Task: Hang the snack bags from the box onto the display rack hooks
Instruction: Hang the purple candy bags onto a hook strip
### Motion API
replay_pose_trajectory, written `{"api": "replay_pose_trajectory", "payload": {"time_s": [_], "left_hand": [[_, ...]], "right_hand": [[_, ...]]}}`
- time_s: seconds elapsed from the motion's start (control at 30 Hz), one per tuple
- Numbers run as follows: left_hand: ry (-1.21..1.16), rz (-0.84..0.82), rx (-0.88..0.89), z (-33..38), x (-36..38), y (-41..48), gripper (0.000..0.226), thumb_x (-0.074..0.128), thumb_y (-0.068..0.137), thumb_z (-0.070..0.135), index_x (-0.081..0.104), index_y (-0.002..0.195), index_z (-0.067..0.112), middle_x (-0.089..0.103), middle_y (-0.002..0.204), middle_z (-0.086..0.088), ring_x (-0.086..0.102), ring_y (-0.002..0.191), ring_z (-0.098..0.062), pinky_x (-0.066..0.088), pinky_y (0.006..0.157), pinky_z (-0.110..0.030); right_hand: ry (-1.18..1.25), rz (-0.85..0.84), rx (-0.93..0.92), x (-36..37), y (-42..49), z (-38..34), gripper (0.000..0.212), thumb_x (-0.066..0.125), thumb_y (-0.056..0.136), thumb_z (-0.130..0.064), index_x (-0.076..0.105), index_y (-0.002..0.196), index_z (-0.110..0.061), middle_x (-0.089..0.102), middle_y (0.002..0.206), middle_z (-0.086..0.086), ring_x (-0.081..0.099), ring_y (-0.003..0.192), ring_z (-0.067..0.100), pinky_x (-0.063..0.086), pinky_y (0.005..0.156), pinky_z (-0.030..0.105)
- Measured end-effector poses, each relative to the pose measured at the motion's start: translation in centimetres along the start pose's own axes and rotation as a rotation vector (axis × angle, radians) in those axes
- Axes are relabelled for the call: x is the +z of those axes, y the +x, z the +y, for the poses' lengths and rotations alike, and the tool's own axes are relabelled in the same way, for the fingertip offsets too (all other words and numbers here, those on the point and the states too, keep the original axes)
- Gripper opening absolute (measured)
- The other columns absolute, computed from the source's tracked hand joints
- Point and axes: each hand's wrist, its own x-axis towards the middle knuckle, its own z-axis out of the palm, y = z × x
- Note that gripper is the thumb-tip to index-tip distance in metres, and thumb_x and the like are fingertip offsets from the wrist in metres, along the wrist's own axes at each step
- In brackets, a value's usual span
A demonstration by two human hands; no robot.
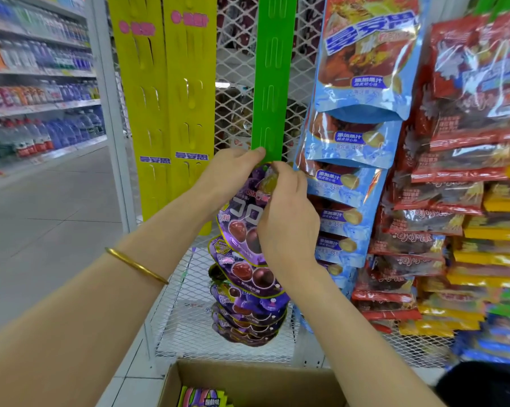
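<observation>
The left hand pinches the green hanging strip steady while the right hand pinches the top edge of a purple snack bag against it; light, soft and slick, it likely handles best by its flat header.

Green hanging strip runs up above my left hand; purple gummy bags hang on it below my right hand.

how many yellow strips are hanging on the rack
2: one yellow strip beside the white post at left, the other directly right of it, left of the green strip. None seem hidden.
</observation>
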Motion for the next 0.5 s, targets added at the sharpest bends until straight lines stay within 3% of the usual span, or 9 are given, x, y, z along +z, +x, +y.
{"api": "replay_pose_trajectory", "payload": {"time_s": [0.13, 0.2, 0.27, 0.33, 0.37, 0.5], "left_hand": [[-0.026, -0.015, -0.018, 0.0, 0.1, -0.3, 0.035, 0.051, 0.077, 0.054, 0.055, 0.087, 0.021, 0.051, 0.080, -0.006, 0.045, 0.070, -0.017, 0.034, 0.070, -0.032], [0.023, -0.005, 0.011, -0.3, 0.1, -0.6, 0.031, 0.052, 0.090, 0.042, 0.058, 0.081, 0.013, 0.046, 0.072, -0.009, 0.040, 0.067, -0.017, 0.029, 0.065, -0.030], [0.078, -0.003, 0.062, -0.7, 0.3, -1.1, 0.025, 0.051, 0.095, 0.025, 0.062, 0.080, 0.009, 0.057, 0.073, -0.012, 0.049, 0.069, -0.018, 0.037, 0.066, -0.031], [0.077, -0.023, 0.104, -1.4, 0.5, -1.4, 0.011, 0.052, 0.092, 0.009, 0.063, 0.094, 0.011, 0.068, 0.093, -0.010, 0.062, 0.085, -0.021, 0.047, 0.080, -0.032], [0.081, -0.027, 0.119, -1.7, 0.6, -1.5, 0.015, 0.052, 0.090, 0.004, 0.061, 0.101, 0.010, 0.068, 0.097, -0.008, 0.063, 0.089, -0.019, 0.049, 0.085, -0.031], [0.117, 0.016, 0.204, -2.8, 1.3, -2.5, 0.038, 0.050, 0.088, -0.005, 0.049, 0.122, 0.010, 0.056, 0.091, 0.012, 0.055, 0.083, 0.009, 0.040, 0.075, -0.002]], "right_hand": [[-0.012, 0.005, -0.011, 0.3, -0.5, 0.4, 0.054, 0.045, 0.087, -0.004, 0.031, 0.138, -0.017, 0.038, 0.133, 0.006, 0.057, 0.099, 0.033, 0.026, 0.064, 0.031], [-0.048, -0.024, -0.036, 0.6, -1.1, 1.1, 0.056, 0.044, 0.087, -0.003, 0.030, 0.139, -0.017, 0.037, 0.133, 0.006, 0.056, 0.100, 0.032, 0.027, 0.064, 0.030], [-0.075, -0.068, -0.061, 0.7, -1.4, 1.7, 0.063, 0.048, 0.085, -0.002, 0.026, 0.142, -0.018, 0.035, 0.135, 0.006, 0.053, 0.104, 0.032, 0.029, 0.066, 0.030], [-0.028, -0.094, -0.085, 1.0, -1.6, 2.4, 0.071, 0.052, 0.081, 0.001, 0.026, 0.144, -0.018, 0.035, 0.135, 0.007, 0.050, 0.110, 0.032, 0.038, 0.072, 0.034], [0.023, -0.074, -0.111, 1.1, -1.9, 2.7, 0.070, 0.050, 0.080, 0.001, 0.028, 0.144, -0.017, 0.037, 0.134, 0.009, 0.048, 0.113, 0.033, 0.042, 0.077, 0.037], [0.093, 0.147, -0.171, 2.5, -4.8, 4.4, 0.055, 0.024, 0.082, -0.008, 0.043, 0.133, -0.006, 0.040, 0.136, 0.017, 0.044, 0.123, 0.034, 0.048, 0.089, 0.039]]}}
